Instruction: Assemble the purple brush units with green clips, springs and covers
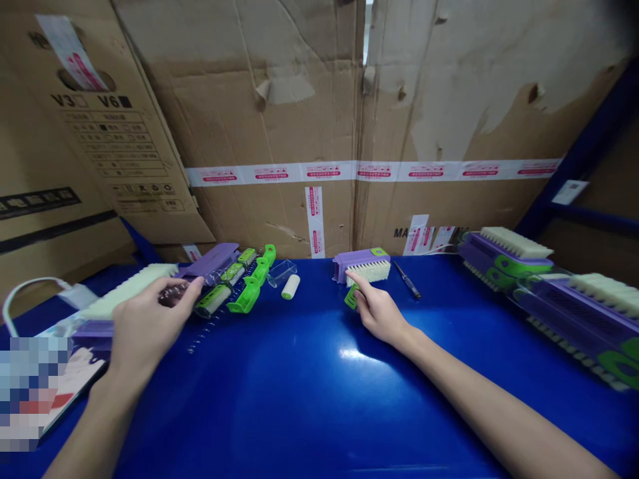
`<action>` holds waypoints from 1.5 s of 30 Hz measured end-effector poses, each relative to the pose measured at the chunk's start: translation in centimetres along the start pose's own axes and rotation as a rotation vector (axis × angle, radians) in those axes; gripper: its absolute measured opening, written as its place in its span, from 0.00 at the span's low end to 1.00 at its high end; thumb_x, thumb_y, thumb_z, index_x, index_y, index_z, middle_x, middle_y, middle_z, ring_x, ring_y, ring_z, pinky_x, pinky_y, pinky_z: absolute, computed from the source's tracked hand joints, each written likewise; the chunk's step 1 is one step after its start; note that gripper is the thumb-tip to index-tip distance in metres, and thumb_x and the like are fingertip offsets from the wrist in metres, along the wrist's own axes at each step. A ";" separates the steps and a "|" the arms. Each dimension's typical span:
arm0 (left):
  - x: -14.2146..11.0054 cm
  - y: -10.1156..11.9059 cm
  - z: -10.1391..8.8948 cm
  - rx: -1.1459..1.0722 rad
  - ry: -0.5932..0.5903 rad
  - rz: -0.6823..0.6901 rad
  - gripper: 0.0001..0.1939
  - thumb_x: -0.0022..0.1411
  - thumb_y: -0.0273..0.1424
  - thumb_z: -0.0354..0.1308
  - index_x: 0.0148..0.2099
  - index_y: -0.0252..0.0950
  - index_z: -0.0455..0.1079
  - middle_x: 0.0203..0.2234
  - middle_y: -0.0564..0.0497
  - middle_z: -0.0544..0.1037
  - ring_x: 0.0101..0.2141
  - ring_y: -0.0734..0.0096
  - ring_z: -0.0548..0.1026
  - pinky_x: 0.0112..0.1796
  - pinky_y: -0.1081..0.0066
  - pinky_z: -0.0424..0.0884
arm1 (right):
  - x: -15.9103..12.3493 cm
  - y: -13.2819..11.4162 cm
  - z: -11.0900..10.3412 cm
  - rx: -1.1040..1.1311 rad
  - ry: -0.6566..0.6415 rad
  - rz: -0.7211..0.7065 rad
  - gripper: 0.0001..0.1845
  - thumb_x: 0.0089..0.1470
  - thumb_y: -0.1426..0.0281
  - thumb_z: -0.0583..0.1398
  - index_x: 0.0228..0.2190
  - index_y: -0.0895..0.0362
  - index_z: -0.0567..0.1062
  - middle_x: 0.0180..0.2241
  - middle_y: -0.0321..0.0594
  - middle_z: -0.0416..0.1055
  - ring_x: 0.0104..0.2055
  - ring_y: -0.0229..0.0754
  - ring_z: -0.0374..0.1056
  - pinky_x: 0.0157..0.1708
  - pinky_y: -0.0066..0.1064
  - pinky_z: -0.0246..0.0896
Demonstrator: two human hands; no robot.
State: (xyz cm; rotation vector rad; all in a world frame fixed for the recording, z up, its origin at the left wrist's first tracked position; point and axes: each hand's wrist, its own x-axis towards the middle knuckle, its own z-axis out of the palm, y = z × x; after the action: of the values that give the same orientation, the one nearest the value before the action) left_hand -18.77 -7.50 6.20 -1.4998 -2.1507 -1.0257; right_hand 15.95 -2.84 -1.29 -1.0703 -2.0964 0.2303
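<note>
My left hand (144,322) is over the left of the table, its thumb and fingers closed around a dark, shiny, coiled-looking bundle (173,294) that they partly hide. Beside it lie a purple plastic part (212,261), oblong green-and-white pieces (232,273) and a bright green bracket (252,289) with several hollows. My right hand (377,309) stretches its index finger to the end of a purple brush (362,259) with cream bristles. Its curled fingers hold a small green tab (351,297).
A clear plastic piece (282,273) and a white-and-green cylinder (290,287) lie mid-table. Right of the brush is a pen-like tool (408,279). Purple brushes (584,309) stand at right. A pale-bristled brush (130,291) and a white charger (77,295) are at left. Cardboard (279,133) walls the back.
</note>
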 end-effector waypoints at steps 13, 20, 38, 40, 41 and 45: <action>-0.5 5.2 0.8 -0.248 0.131 0.125 0.13 0.54 0.39 0.58 0.39 0.37 0.70 0.27 0.54 0.77 0.27 0.72 0.74 0.31 0.75 0.68 | 0.2 0.3 0.4 0.022 -0.023 0.095 0.27 0.58 0.71 0.47 0.60 0.61 0.55 0.25 0.39 0.72 0.24 0.40 0.67 0.26 0.28 0.58; -2.7 10.9 4.0 -0.519 -0.147 0.424 0.06 0.57 0.32 0.55 0.38 0.37 0.66 0.31 0.53 0.77 0.27 0.74 0.75 0.32 0.74 0.71 | 0.7 0.9 0.1 -0.228 -0.099 0.258 0.16 0.56 0.66 0.53 0.45 0.55 0.72 0.34 0.41 0.76 0.35 0.43 0.71 0.32 0.29 0.57; -5.8 16.8 7.3 -0.855 -0.441 0.712 0.09 0.57 0.29 0.56 0.42 0.37 0.66 0.30 0.54 0.77 0.29 0.76 0.75 0.33 0.75 0.71 | 0.6 0.8 -0.2 -0.281 0.242 0.015 0.11 0.55 0.69 0.53 0.40 0.57 0.70 0.37 0.43 0.71 0.34 0.41 0.69 0.29 0.29 0.61; -6.4 17.1 7.8 -0.855 -0.475 0.677 0.13 0.58 0.32 0.56 0.46 0.38 0.64 0.31 0.53 0.77 0.29 0.75 0.75 0.32 0.74 0.71 | 0.6 1.0 -0.2 -0.182 0.245 0.020 0.08 0.54 0.72 0.52 0.33 0.57 0.71 0.31 0.41 0.72 0.33 0.41 0.69 0.32 0.29 0.61; -6.8 17.2 8.2 -0.845 -0.492 0.632 0.15 0.58 0.33 0.55 0.48 0.38 0.63 0.32 0.53 0.76 0.28 0.75 0.74 0.32 0.74 0.71 | 0.6 1.1 -0.3 -0.131 0.267 0.042 0.07 0.54 0.72 0.52 0.30 0.57 0.71 0.29 0.40 0.72 0.32 0.41 0.68 0.32 0.29 0.60; -8.0 17.2 9.6 -0.610 -0.632 0.559 0.15 0.59 0.38 0.55 0.46 0.38 0.64 0.31 0.51 0.76 0.31 0.69 0.74 0.36 0.68 0.70 | 0.9 1.4 -0.5 0.090 0.325 0.247 0.14 0.55 0.63 0.54 0.21 0.56 0.67 0.20 0.37 0.68 0.24 0.38 0.65 0.27 0.29 0.58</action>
State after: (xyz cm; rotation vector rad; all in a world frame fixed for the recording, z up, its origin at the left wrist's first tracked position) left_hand 1.31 -2.76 0.99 -2.8182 -1.5868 -1.1418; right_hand 16.83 -1.36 -1.06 -1.2230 -1.6522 0.2491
